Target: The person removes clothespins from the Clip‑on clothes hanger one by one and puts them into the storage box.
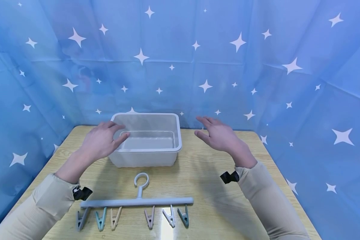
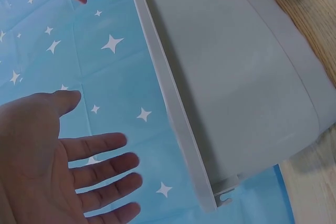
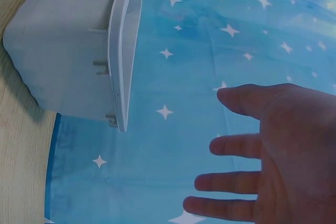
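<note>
A translucent white plastic bin stands at the back of the wooden table. My left hand hovers by the bin's left end with fingers spread, holding nothing. To the bin's right, my right hand is raised in the air, its fingers straight and apart. In the left wrist view the left palm faces the bin's rim without touching it. Nearer the front lies a pale blue clip hanger with a ring hook and several clothespins, among them a teal one and a dark green one.
The light wooden table ends at the back against a blue curtain with white stars. That curtain also runs along both sides. Dark straps sit on both wrists.
</note>
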A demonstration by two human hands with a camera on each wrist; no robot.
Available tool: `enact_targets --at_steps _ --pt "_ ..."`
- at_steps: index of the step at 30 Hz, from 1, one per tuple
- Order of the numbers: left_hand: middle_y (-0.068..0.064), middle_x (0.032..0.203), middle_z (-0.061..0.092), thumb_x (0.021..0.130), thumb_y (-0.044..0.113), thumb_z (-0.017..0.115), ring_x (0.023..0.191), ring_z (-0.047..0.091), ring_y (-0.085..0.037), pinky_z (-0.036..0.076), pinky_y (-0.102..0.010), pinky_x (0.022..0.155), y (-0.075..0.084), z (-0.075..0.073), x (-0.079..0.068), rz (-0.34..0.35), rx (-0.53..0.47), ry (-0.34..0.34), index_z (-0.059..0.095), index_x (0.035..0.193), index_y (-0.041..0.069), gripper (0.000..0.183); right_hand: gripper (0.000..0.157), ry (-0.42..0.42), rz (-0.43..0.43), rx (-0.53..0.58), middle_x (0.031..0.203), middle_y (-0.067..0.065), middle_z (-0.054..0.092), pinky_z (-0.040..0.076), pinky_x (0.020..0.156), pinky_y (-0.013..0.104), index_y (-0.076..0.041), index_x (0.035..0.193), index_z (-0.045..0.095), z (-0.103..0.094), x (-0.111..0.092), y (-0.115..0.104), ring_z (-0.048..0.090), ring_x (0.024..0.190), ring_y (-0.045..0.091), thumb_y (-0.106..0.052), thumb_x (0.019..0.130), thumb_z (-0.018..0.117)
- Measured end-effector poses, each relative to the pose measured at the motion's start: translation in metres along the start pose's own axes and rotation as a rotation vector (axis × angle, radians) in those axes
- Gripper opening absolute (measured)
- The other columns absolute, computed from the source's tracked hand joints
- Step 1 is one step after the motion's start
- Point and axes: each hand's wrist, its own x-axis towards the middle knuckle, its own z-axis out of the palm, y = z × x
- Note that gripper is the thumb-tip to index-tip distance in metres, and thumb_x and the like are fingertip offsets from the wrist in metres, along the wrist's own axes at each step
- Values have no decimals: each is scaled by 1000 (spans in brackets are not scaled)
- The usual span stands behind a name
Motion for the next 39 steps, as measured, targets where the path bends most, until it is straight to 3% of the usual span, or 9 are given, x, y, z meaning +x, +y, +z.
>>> enact_targets --at_steps 8,17,30,39 --pt "-15 122 68 102 50 49 109 64 -35 54 -54 82 0 -3 0 -3 -14 -14 72 120 11 48 65 -1 4 20 159 14 38 42 106 60 -21 158 29 0 0 -2 40 143 41 -53 103 44" --pt "-12 110 70 102 48 52 95 67 -29 55 -47 70 2 -2 0 6 -16 -8 74 115 12 44 66 3 -8 18 158 13 40 41 108 59 -20 158 30 2 1 -3 43 142 39 -53 103 45" --pt "-11 108 71 102 47 52 92 67 -28 54 -46 68 3 -4 2 13 -13 -1 75 113 13 43 66 -4 1 15 158 14 39 44 105 59 -21 158 30 -4 2 0 42 142 39 -53 103 44" --pt "-6 101 72 101 47 53 81 66 -21 51 -38 62 1 -4 2 27 -14 -7 75 111 14 41 65 1 8 28 159 14 38 40 108 61 -22 158 31 -3 0 4 40 143 40 -53 103 45"
